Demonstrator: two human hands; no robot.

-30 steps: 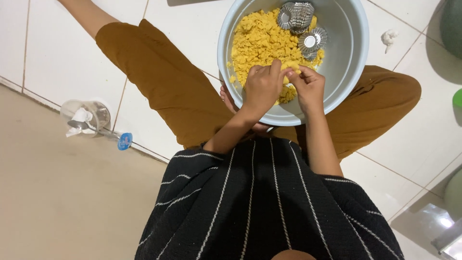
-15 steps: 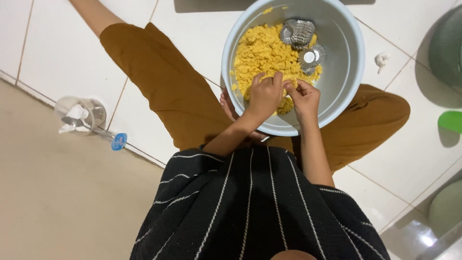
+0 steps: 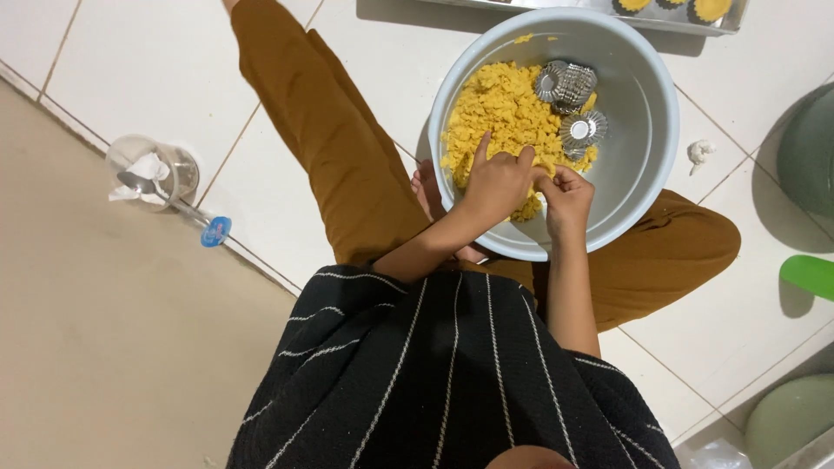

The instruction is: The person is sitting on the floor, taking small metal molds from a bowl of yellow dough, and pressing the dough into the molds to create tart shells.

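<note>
you're working in bright, even indoor light that falls from overhead. the white floor tiles [image 3: 156, 78] come close to washing out, with a soft sheen rather than hard glare. shadows are short and soft-edged: a grey one lies behind the far rim of the pale bowl [image 3: 647, 130], another sits beside the green container [image 3: 808, 156] at the right edge, and a faint one rings the clear cup [image 3: 152, 172]. the small fluted metal moulds [image 3: 566, 85] catch small bright glints. focus is fair in the middle; your striped black top [image 3: 434, 382], close to the lens, looks softer. the wide lens bends tile lines near the edges.
</note>
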